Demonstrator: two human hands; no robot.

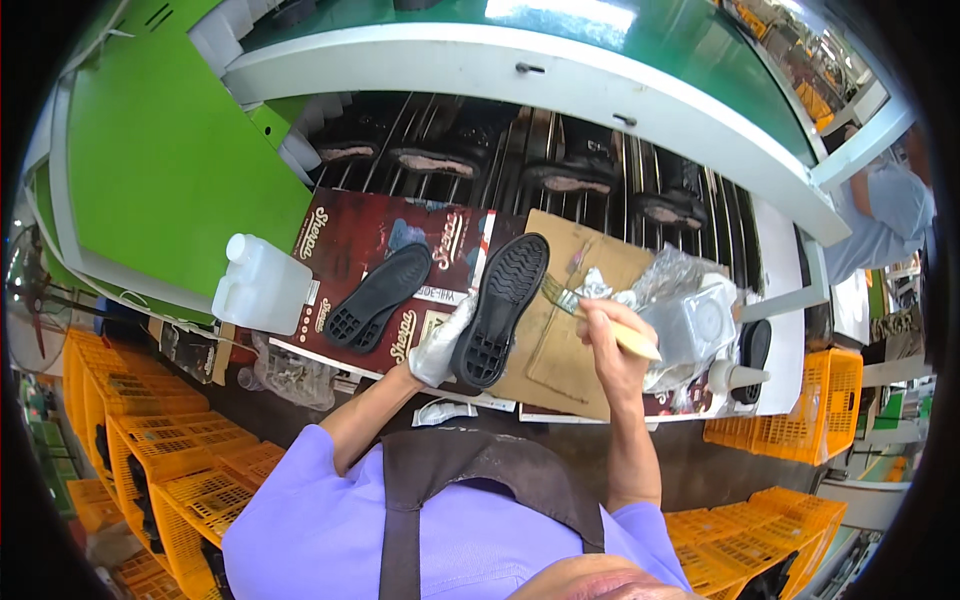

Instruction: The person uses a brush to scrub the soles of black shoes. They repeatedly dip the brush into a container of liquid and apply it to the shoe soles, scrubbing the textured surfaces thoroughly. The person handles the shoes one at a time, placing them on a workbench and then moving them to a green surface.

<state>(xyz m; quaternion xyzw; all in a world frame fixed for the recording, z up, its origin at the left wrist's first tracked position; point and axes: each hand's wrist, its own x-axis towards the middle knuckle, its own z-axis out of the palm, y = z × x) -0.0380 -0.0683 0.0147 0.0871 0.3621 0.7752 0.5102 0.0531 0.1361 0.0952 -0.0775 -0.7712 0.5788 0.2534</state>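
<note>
Your gloved left hand (440, 345) wraps its fingers around one black sole (500, 308), held over the cardboard (570, 345). Your right hand (612, 340) pinches one brush (585, 312) beside it. A second sole (377, 297) lies near one white jug (262, 284).

White plastic jug (262, 283), spare black sole (378, 296); yellow crates (170, 460), green panel (170, 150)

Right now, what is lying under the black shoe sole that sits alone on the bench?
The lone black sole lies tread-up on a dark red printed cardboard sheet, beside a white plastic jug. What lies below that sheet is covered.
</note>
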